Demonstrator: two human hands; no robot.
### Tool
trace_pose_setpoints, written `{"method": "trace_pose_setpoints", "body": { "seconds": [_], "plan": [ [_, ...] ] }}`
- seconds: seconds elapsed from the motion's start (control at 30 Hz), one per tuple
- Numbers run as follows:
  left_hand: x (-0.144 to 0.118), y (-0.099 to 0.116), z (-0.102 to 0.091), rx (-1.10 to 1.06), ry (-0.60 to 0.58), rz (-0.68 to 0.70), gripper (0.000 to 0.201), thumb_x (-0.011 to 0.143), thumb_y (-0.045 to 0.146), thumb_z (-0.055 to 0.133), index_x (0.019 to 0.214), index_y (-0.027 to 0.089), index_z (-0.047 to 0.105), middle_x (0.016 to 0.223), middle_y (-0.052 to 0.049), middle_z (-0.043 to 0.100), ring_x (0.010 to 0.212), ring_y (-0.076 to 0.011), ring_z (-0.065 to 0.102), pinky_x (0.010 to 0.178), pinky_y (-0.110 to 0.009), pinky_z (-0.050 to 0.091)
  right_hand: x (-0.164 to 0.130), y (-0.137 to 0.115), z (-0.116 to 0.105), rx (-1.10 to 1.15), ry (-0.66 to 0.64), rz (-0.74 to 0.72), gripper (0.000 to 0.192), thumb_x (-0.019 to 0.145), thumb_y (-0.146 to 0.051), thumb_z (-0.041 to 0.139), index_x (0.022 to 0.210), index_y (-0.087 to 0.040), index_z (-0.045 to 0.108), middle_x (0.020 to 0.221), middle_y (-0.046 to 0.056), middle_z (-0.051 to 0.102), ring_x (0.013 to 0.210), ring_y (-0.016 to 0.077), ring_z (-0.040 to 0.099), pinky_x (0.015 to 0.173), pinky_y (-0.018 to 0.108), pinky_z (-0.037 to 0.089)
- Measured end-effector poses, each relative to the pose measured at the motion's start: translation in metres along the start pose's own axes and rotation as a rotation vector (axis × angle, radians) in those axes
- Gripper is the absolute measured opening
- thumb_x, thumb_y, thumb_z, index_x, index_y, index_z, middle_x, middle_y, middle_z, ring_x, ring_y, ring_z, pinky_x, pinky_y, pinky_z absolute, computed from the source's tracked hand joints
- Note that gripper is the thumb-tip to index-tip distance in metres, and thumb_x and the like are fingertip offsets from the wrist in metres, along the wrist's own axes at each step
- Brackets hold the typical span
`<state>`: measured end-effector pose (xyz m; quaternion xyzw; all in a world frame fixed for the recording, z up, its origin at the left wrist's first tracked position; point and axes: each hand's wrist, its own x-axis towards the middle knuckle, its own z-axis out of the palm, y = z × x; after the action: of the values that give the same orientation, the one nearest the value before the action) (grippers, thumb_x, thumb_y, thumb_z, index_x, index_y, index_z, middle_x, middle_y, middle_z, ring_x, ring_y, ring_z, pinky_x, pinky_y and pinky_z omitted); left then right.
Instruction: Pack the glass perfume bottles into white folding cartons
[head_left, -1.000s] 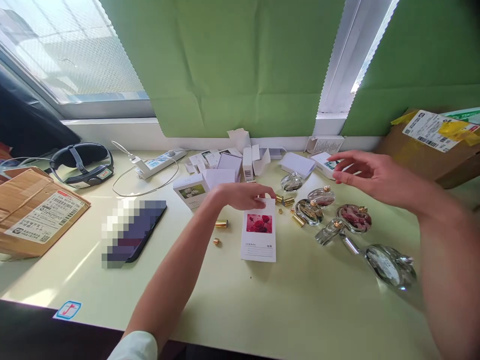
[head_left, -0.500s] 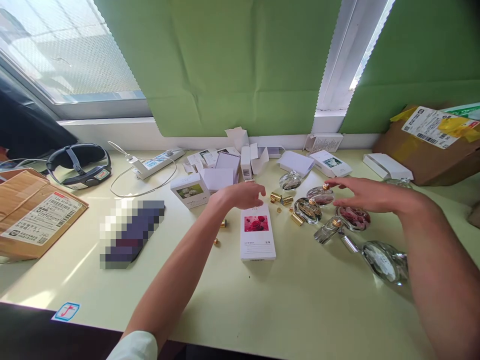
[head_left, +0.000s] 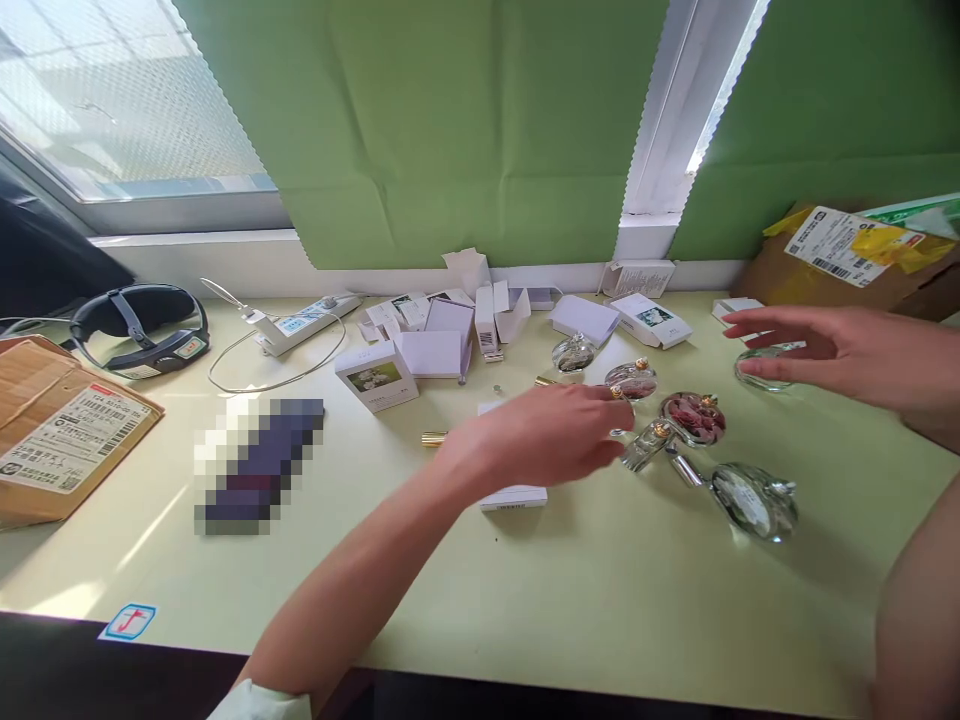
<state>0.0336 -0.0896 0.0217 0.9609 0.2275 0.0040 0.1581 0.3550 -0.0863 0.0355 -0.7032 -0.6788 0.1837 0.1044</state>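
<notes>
My left hand [head_left: 551, 430] is over the white box, its bent fingers spread above a silvery perfume bottle with a gold nozzle [head_left: 617, 393]. Most of that bottle is hidden, and no firm grip shows. The white box [head_left: 514, 497] lies flat, largely covered by the hand. My right hand [head_left: 840, 350] has its fingers apart over a clear round bottle [head_left: 769, 367] at the right. Between the hands lie a pink-toned bottle [head_left: 631, 380], a dark red one [head_left: 694, 418], a small clear bottle [head_left: 645, 446] and a large oval bottle [head_left: 754, 500].
White cartons [head_left: 431, 350] and a power strip [head_left: 311, 325] sit along the windowsill. Left are a parcel [head_left: 75, 435], a headset [head_left: 142, 330] and a pixelated dark item [head_left: 262, 465]. A cardboard box [head_left: 847, 265] stands back right. A gold cap [head_left: 433, 439] lies left of the white box.
My left hand has moved right and toward me, from the gold caps to the silvery bottle. My right hand has shifted right, away from the pink-toned bottle to the clear round one.
</notes>
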Motion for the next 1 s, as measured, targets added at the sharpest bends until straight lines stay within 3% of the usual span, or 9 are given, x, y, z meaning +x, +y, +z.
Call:
{"method": "trace_pose_setpoints", "body": {
  "seconds": [0.1, 0.17, 0.23, 0.37, 0.5, 0.67, 0.87, 1.0],
  "plan": [
    [0.019, 0.042, 0.034, -0.086, 0.190, -0.032, 0.054, 0.099, 0.039, 0.043, 0.145, 0.014, 0.032, 0.138, -0.016, 0.052, 0.106, -0.0271, 0.064, 0.075, -0.036, 0.053, -0.003, -0.003, -0.007, 0.128, 0.126, -0.021, 0.058, 0.078, -0.059, 0.065, 0.130, -0.036, 0.059, 0.136, 0.004, 0.063, 0.119, 0.0279, 0.063, 0.091, 0.041, 0.057],
    [0.038, 0.064, 0.068, -0.161, 0.226, -0.051, 0.075, 0.095, 0.052, 0.047, 0.150, 0.009, 0.020, 0.146, -0.021, 0.044, 0.104, -0.0314, 0.066, 0.068, -0.038, 0.055, -0.005, -0.009, -0.007, 0.204, 0.227, -0.077, 0.048, 0.080, -0.056, 0.065, 0.125, -0.039, 0.061, 0.133, 0.002, 0.065, 0.117, 0.0250, 0.064, 0.088, 0.038, 0.058],
    [0.058, 0.076, 0.099, -0.190, 0.261, -0.102, 0.087, 0.093, 0.057, 0.049, 0.152, 0.006, 0.012, 0.149, -0.025, 0.039, 0.099, -0.0330, 0.068, 0.063, -0.039, 0.055, -0.007, -0.016, -0.006, 0.218, 0.247, -0.117, 0.043, 0.082, -0.056, 0.063, 0.123, -0.043, 0.061, 0.129, 0.000, 0.068, 0.114, 0.0235, 0.065, 0.086, 0.038, 0.058],
    [0.086, 0.083, 0.132, -0.176, 0.342, -0.151, 0.083, 0.093, 0.055, 0.049, 0.151, 0.004, 0.017, 0.137, -0.024, 0.051, 0.096, -0.0333, 0.068, 0.060, -0.039, 0.055, -0.009, -0.026, -0.001, 0.151, 0.180, -0.071, 0.046, 0.080, -0.060, 0.064, 0.124, -0.045, 0.061, 0.124, 0.000, 0.070, 0.112, 0.0264, 0.066, 0.084, 0.042, 0.059],
    [0.102, 0.087, 0.132, -0.111, 0.371, -0.200, 0.059, 0.095, 0.044, 0.045, 0.139, 0.007, 0.036, 0.117, -0.019, 0.061, 0.086, -0.0283, 0.069, 0.053, -0.035, 0.050, -0.006, -0.029, 0.003, 0.114, 0.134, -0.079, 0.051, 0.080, -0.066, 0.062, 0.127, -0.047, 0.058, 0.124, -0.001, 0.070, 0.111, 0.0270, 0.066, 0.089, 0.045, 0.058],
    [0.120, 0.093, 0.124, -0.083, 0.337, -0.241, 0.045, 0.092, 0.034, 0.046, 0.127, 0.005, 0.044, 0.111, -0.014, 0.059, 0.074, -0.0235, 0.067, 0.046, -0.033, 0.046, 0.001, -0.028, 0.007, 0.077, 0.113, -0.086, 0.054, 0.084, -0.065, 0.058, 0.133, -0.043, 0.055, 0.134, -0.001, 0.064, 0.117, 0.0268, 0.063, 0.090, 0.043, 0.057],
    [0.154, 0.092, 0.123, -0.113, 0.310, -0.264, 0.047, 0.092, 0.029, 0.044, 0.129, 0.000, 0.045, 0.116, -0.018, 0.056, 0.090, -0.0262, 0.066, 0.053, -0.034, 0.052, 0.019, -0.036, 0.024, 0.033, -0.006, -0.108, 0.060, 0.089, -0.047, 0.056, 0.144, -0.025, 0.046, 0.140, 0.009, 0.060, 0.120, 0.0281, 0.061, 0.100, 0.041, 0.050],
    [0.156, 0.090, 0.123, 0.020, 0.361, -0.182, 0.048, 0.093, 0.016, 0.035, 0.138, -0.001, 0.039, 0.140, -0.026, 0.043, 0.117, -0.0303, 0.058, 0.053, -0.029, 0.052, 0.032, -0.042, 0.040, -0.001, -0.076, -0.128, 0.071, 0.084, -0.030, 0.059, 0.150, -0.016, 0.036, 0.145, 0.014, 0.054, 0.125, 0.0308, 0.056, 0.104, 0.041, 0.046]
  ]
}}
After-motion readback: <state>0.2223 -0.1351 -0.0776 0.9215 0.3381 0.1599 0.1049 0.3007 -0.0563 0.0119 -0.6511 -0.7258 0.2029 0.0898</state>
